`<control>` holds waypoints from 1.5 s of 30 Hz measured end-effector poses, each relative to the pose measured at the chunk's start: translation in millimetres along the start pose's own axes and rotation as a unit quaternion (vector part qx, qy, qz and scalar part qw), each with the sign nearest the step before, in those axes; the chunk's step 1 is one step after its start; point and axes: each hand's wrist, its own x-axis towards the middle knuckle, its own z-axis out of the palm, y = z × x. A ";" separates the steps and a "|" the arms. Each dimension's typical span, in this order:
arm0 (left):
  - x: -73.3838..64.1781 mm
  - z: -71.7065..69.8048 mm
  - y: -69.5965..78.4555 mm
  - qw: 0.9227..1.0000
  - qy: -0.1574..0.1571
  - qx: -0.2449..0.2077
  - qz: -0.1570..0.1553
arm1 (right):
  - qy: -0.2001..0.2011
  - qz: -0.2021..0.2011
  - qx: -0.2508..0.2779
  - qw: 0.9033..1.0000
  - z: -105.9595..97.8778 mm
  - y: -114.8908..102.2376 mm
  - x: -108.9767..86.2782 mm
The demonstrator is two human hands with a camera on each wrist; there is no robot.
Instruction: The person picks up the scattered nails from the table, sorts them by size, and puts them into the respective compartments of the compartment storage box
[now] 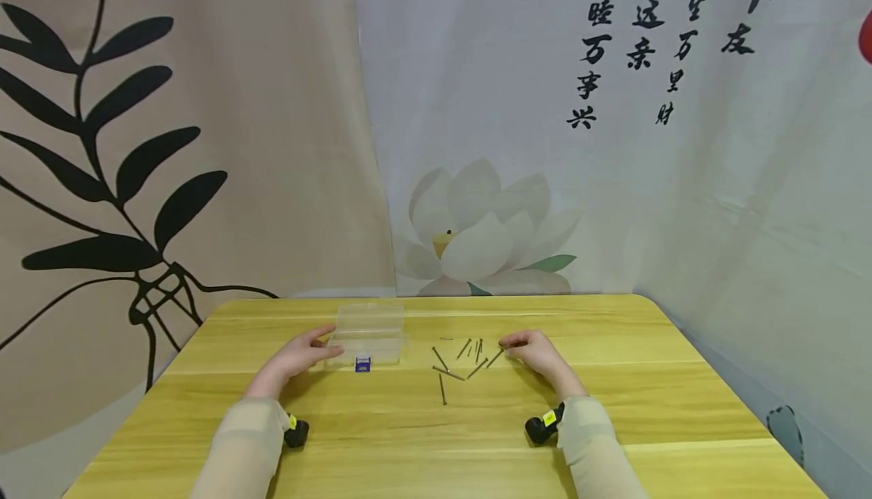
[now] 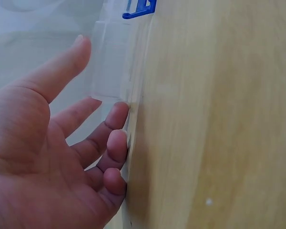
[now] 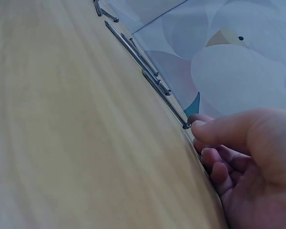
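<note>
A clear plastic box (image 1: pixel 368 344) with a blue latch (image 1: pixel 362 364) lies on the table at centre left. Its lid seems to be raised at the back. My left hand (image 1: pixel 306 351) is at the box's left end; in the left wrist view the thumb (image 2: pixel 66 67) stands apart from loosely bent fingers beside the clear wall. On the right, my right hand (image 1: pixel 534 351) pinches the head end of a nail (image 3: pixel 164 98) between thumb and index finger. That nail lies slanted, its other end toward several loose nails (image 1: pixel 448 372) scattered between box and hand.
The wooden table (image 1: pixel 436 446) reaches the hanging cloth backdrop (image 1: pixel 477 105), printed with a flower and characters. Each wrist carries a small black camera, the left camera (image 1: pixel 296 432) and the right camera (image 1: pixel 541 428). One short nail (image 1: pixel 446 338) lies farther back.
</note>
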 end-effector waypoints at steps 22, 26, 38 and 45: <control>-1.4 5.7 -6.7 1.000 0.014 0.015 0.016 | 0.012 0.007 -0.034 0.999 6.6 0.0 -2.2; -3.4 2.0 -4.4 1.000 0.011 0.024 0.014 | 0.008 0.002 -0.038 0.999 6.6 -2.1 -1.7; -1.1 -3.9 -3.8 0.999 -0.009 0.016 0.026 | 0.016 0.003 -0.045 0.999 7.7 -4.6 -0.4; -0.8 -0.5 -6.6 1.000 -0.011 0.005 0.018 | 0.015 0.008 -0.050 0.999 6.9 -4.6 0.3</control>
